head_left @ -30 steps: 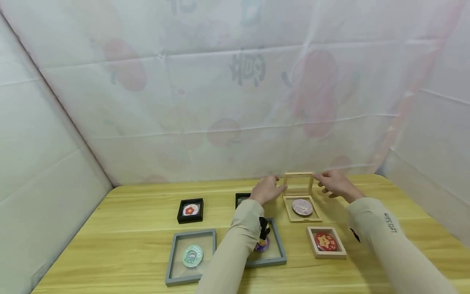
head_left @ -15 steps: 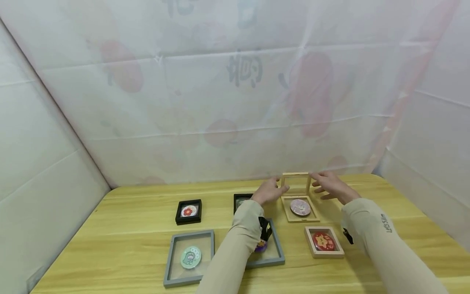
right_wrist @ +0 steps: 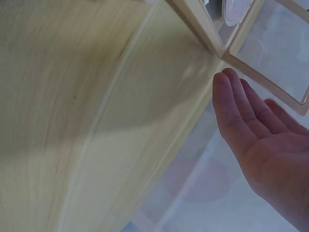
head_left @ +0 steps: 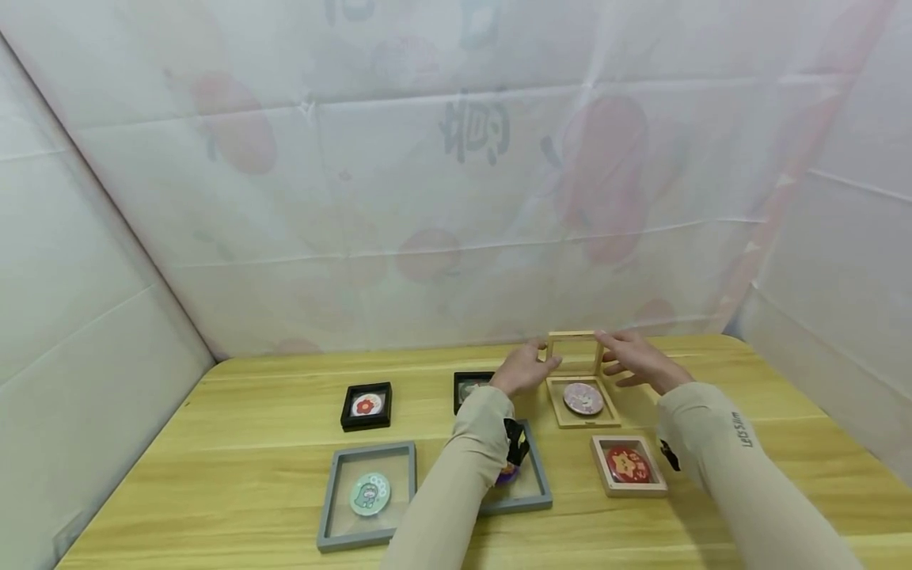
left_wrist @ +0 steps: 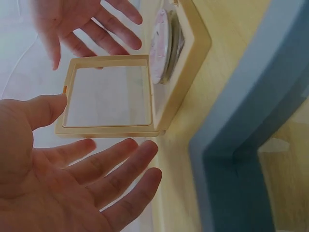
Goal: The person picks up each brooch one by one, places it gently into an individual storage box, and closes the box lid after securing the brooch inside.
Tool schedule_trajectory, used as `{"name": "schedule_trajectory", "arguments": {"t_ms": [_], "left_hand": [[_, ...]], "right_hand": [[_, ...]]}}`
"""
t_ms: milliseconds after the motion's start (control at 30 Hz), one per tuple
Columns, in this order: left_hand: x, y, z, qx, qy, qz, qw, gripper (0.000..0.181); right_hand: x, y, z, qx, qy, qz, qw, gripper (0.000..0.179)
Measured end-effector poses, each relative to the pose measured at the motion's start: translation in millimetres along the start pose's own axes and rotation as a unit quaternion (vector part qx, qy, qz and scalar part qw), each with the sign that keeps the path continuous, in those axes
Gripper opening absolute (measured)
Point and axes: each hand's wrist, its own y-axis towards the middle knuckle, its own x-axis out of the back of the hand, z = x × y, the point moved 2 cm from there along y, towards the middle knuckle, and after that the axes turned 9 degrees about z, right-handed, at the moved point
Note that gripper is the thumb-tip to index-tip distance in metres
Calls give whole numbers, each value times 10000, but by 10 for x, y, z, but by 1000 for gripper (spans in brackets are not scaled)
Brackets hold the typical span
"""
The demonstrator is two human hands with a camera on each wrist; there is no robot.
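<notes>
A light wooden display frame stands opened, its base [head_left: 587,424] flat on the table and its clear-windowed lid [head_left: 572,336] upright at the back. A round pale purple badge [head_left: 583,398] lies inside the base. My left hand [head_left: 522,369] is at the lid's left side; in the left wrist view its thumb [left_wrist: 50,108] touches the lid's edge, with the other fingers stretched out beside it. At the lid's right side is my right hand [head_left: 641,360]. Its fingers [right_wrist: 251,116] extend straight in the right wrist view, near the hinge corner, and whether they touch is unclear.
In front sits a wooden frame [head_left: 636,490] with a red star badge. Two grey frames lie nearer, one with a green badge [head_left: 370,494], the other [head_left: 545,475] partly under my left sleeve. Two black frames [head_left: 366,427] stand farther back. A white curtain [head_left: 356,198] hangs behind.
My right hand has shifted slightly left, close to the lid's upper right corner. My left hand stays at the lid's left side. The lid remains upright, and the head view has moved a little.
</notes>
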Motion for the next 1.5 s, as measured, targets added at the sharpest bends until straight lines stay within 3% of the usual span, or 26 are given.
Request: {"name": "schedule_trajectory", "arguments": {"t_ms": [267, 567, 867, 1167, 1500], "left_hand": [[-9, 18, -10, -77, 78, -137, 9998, 54], [-60, 5, -2, -34, 138, 24, 9999, 59], [-72, -24, 9, 264, 113, 84, 9996, 70], [-96, -19, 9, 391, 273, 158, 9987, 71], [-54, -9, 46, 490, 514, 729, 9948, 71]], "right_hand": [[-27, 17, -14, 28, 166, -122, 9998, 72], [-66, 8, -116, 64, 193, -213, 9996, 66], [-65, 35, -226, 136, 208, 164, 9996, 72], [-66, 46, -320, 627, 165, 580, 9962, 64], [-44, 73, -476, 912, 437, 1000, 9898, 61]]}}
